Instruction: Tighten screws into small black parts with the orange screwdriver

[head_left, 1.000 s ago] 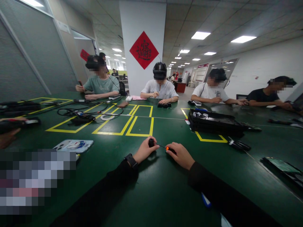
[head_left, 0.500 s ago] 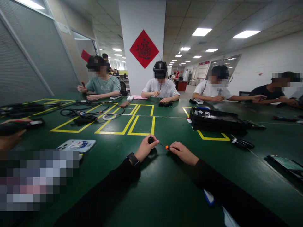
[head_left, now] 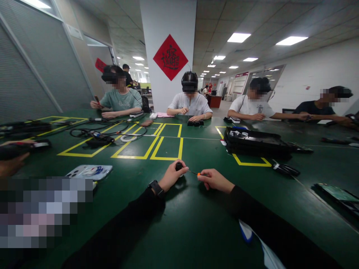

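Note:
My left hand (head_left: 173, 176), with a dark watch on its wrist, is closed around a small black round object (head_left: 178, 166) just above the green table. Between my hands runs the thin metal shaft of a screwdriver (head_left: 199, 175), orange at the front of its handle. Its tip points at the black object, close to my left fingertips; whether it touches is too small to tell. My right hand (head_left: 215, 179) pinches the handle between thumb and fingers, hiding most of it.
Yellow tape outlines mark the green table (head_left: 193, 231). A black tray (head_left: 254, 142) stands ahead on the right, near a black bundle (head_left: 286, 169). At left lie a phone (head_left: 89, 171) and tangled black cables (head_left: 98, 140). Several people work around the table.
The fingers of my right hand have shifted on the screwdriver handle, with the lower fingers now curled down. My left hand and the black object stay almost in place.

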